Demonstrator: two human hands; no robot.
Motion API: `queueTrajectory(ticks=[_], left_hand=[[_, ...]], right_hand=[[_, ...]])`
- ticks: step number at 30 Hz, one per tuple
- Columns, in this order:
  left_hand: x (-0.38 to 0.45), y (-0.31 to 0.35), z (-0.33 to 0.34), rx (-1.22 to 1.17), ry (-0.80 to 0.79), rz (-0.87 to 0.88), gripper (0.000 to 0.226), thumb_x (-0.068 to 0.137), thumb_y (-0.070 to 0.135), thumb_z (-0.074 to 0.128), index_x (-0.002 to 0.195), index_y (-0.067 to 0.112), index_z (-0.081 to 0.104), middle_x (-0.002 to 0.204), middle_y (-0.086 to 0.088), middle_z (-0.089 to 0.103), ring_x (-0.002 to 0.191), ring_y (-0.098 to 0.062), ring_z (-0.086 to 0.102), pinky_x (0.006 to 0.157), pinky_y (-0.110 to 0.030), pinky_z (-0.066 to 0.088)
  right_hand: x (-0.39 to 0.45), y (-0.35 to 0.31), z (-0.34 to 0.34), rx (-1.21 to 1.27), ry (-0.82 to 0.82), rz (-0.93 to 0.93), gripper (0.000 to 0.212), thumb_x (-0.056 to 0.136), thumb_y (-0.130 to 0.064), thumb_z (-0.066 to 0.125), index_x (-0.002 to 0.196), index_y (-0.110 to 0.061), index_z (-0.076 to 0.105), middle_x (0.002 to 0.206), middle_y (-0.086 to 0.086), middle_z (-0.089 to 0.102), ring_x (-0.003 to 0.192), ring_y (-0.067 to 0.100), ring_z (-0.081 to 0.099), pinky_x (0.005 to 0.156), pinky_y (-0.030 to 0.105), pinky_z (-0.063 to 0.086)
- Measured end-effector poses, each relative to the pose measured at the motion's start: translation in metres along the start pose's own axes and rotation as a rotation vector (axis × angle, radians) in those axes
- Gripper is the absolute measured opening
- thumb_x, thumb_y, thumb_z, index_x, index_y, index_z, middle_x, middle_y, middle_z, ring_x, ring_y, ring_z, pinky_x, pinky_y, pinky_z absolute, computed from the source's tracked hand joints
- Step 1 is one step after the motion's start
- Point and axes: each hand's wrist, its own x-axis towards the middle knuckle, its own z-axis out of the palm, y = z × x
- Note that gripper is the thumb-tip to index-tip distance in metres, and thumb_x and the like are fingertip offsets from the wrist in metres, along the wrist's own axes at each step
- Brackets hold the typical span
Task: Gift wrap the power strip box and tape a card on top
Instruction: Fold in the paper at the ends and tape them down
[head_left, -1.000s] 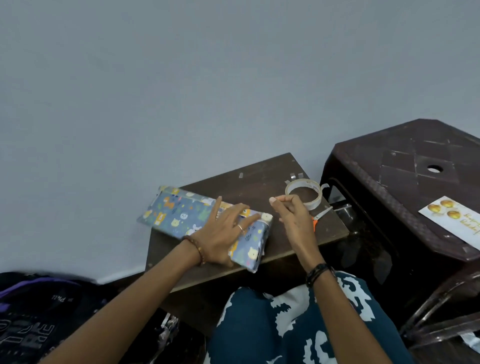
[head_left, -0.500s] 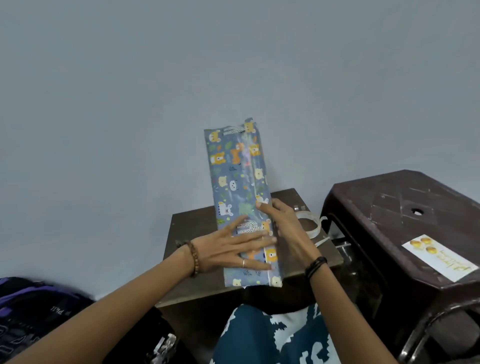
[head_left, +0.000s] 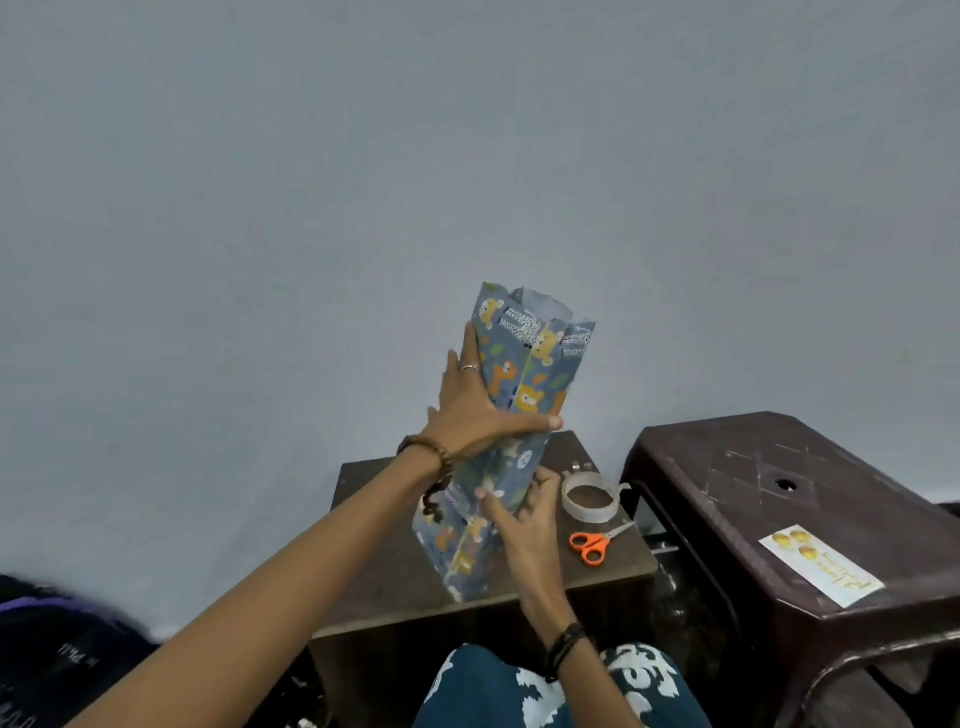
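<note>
One wrapped box (head_left: 524, 410), blue animal-print paper, centre of frame, top end of the paper open. Two hands: left hand (head_left: 470, 405) and right hand (head_left: 519, 512), both on the box. One tape roll (head_left: 591, 496) and one pair of orange-handled scissors (head_left: 592, 544) right of centre on one small brown table (head_left: 384, 587). One dark plastic stool (head_left: 769, 499) at right, with one card (head_left: 821, 566) on it showing three gold shapes. One beaded bracelet (head_left: 434, 457), one black wristband (head_left: 563, 642), one ring (head_left: 470, 367). One dark bag (head_left: 57, 660), lower left.
</note>
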Motion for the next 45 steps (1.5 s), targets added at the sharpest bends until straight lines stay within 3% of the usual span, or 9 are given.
queueTrajectory(ticks=[6,14,19,27,31,34,37,39,45], left_hand=[[-0.004,0.003,0.01,0.146,-0.028,0.119,0.138,0.049,0.043,0.078,0.144,0.021,-0.019,0.141,-0.011,0.018,0.134,-0.022,0.024,0.106,-0.03,0.027],[-0.019,-0.076,0.017,0.93,-0.588,0.299,0.119,0.074,0.027,0.072,0.14,0.022,-0.027,0.155,-0.003,-0.01,0.144,-0.021,-0.011,0.108,-0.068,0.007],[-0.028,-0.118,0.033,1.153,-0.764,0.384,0.098,0.085,0.008,0.054,0.139,0.027,-0.026,0.157,-0.002,-0.01,0.144,-0.018,-0.012,0.104,-0.07,-0.005],[-0.023,-0.158,0.055,1.352,-0.94,0.502,0.087,0.089,-0.001,0.044,0.145,0.029,-0.016,0.157,0.002,-0.013,0.145,-0.022,-0.008,0.109,-0.064,-0.009],[-0.026,-0.183,0.055,1.298,-0.546,0.55,0.081,0.089,0.005,0.052,0.146,0.035,0.003,0.157,0.0,0.009,0.144,-0.02,0.014,0.113,-0.056,0.01],[-0.056,-0.186,0.059,0.776,-0.241,-0.055,0.059,0.092,0.004,0.048,0.143,0.027,0.03,0.157,-0.002,0.006,0.145,-0.02,0.008,0.116,-0.046,0.008],[-0.1,-0.174,0.075,0.116,0.259,-0.39,0.055,0.08,-0.016,0.043,0.126,0.012,0.054,0.147,-0.007,0.031,0.133,-0.02,0.036,0.107,-0.023,0.033],[-0.126,-0.168,0.086,0.005,0.356,-0.411,0.051,0.08,-0.016,0.045,0.121,0.012,0.056,0.133,-0.006,0.043,0.113,-0.01,0.05,0.091,-0.003,0.036],[-0.147,-0.17,0.105,0.13,0.268,-0.419,0.055,0.074,0.023,0.076,0.123,0.02,0.05,0.113,0.009,0.037,0.096,-0.007,0.05,0.079,-0.018,0.042]], right_hand=[[-0.004,-0.003,-0.007,-0.008,-0.138,-0.008,0.053,0.08,-0.002,0.069,0.116,-0.026,0.04,0.122,-0.005,0.057,0.109,0.004,0.059,0.089,0.021,0.048],[0.004,-0.007,-0.085,-0.005,0.041,-0.003,0.057,0.091,-0.001,0.052,0.132,-0.037,0.038,0.132,-0.008,0.053,0.111,0.005,0.057,0.09,0.03,0.051],[-0.01,0.032,-0.093,-0.306,-0.164,0.045,0.047,0.078,-0.011,0.056,0.122,-0.025,0.052,0.13,0.0,0.056,0.113,0.004,0.057,0.086,0.021,0.05],[-0.015,0.087,-0.086,-0.584,-0.177,0.072,0.043,0.081,-0.007,0.069,0.105,-0.038,0.055,0.109,-0.011,0.063,0.098,-0.007,0.058,0.079,0.013,0.048],[-0.008,0.096,-0.087,-0.69,-0.139,-0.02,0.04,0.083,-0.004,0.063,0.106,-0.036,0.055,0.104,-0.007,0.063,0.097,0.0,0.06,0.082,0.023,0.052],[-0.006,0.097,-0.09,-0.685,-0.127,-0.031,0.036,0.085,-0.003,0.06,0.11,-0.028,0.059,0.103,-0.008,0.064,0.095,-0.001,0.061,0.084,0.026,0.053],[-0.008,0.098,-0.091,-0.724,-0.121,-0.07,0.031,0.087,-0.007,0.06,0.114,-0.022,0.06,0.104,-0.009,0.063,0.094,0.001,0.06,0.083,0.028,0.053],[-0.009,0.097,-0.089,-0.776,-0.107,-0.105,0.03,0.086,-0.011,0.062,0.114,-0.021,0.059,0.107,-0.008,0.059,0.092,0.005,0.06,0.079,0.029,0.053],[-0.007,0.097,-0.078,-1.024,-0.097,-0.206,0.026,0.082,-0.014,0.067,0.106,-0.017,0.056,0.105,-0.003,0.049,0.077,0.012,0.055,0.056,0.028,0.048]])
